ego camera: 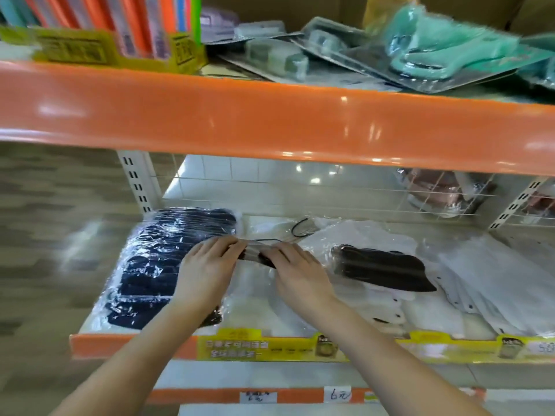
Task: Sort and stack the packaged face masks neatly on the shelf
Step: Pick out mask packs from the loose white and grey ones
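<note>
On the middle shelf (pixel 135 337), two hands on one packet of masks (pixel 255 253): left hand (pixel 207 265) and right hand (pixel 297 265) pinching its ends, probably to square it before stacking.

Left, one stack of dark wrapped masks (pixel 168 262), sorted; right, one loose dark packet (pixel 381 268) on white packets (pixel 486 283), too blurred to count.

A stack of dark navy masks (pixel 156 265) in shiny clear wrap lies flat at the shelf's (pixel 132 343) left end, and a small grey-and-black mask pack (pixel 255 253) sits mid-shelf, pinched at each end between the two hands. To its right a black mask pack (pixel 381 267) lies on top of white mask packs (pixel 480 283), which fan out flat across the right side.
</note>
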Demonstrator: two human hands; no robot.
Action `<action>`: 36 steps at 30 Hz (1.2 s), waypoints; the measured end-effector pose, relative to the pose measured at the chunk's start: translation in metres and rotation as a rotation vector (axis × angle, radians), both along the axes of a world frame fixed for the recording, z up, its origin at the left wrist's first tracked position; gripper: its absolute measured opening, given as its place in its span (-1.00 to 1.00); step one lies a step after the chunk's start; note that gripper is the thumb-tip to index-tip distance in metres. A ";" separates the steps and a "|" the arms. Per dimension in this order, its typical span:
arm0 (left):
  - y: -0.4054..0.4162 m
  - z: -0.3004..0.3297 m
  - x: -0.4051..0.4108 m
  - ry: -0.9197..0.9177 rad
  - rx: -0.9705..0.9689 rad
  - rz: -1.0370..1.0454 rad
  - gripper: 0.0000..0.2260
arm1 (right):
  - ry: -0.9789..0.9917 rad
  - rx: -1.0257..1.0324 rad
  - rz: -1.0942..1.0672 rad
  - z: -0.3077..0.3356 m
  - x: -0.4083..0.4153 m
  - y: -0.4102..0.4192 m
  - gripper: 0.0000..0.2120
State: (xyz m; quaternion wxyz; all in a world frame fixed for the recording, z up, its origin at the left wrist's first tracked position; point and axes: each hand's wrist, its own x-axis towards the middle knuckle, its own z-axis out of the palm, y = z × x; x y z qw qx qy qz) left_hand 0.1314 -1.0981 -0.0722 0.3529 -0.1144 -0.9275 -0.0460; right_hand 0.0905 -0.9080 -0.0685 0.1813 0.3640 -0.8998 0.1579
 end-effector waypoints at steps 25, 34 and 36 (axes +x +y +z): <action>-0.144 -0.043 0.075 -0.259 -0.028 -0.094 -0.72 | -0.234 0.351 0.144 -0.026 0.035 -0.123 -0.15; -0.152 -0.053 0.069 -0.390 0.001 -0.067 -0.58 | -0.159 0.296 0.074 -0.034 0.035 -0.129 -0.39; -0.149 -0.055 0.065 -0.347 -0.015 -0.043 -0.58 | -0.123 0.259 0.069 -0.035 0.036 -0.129 -0.48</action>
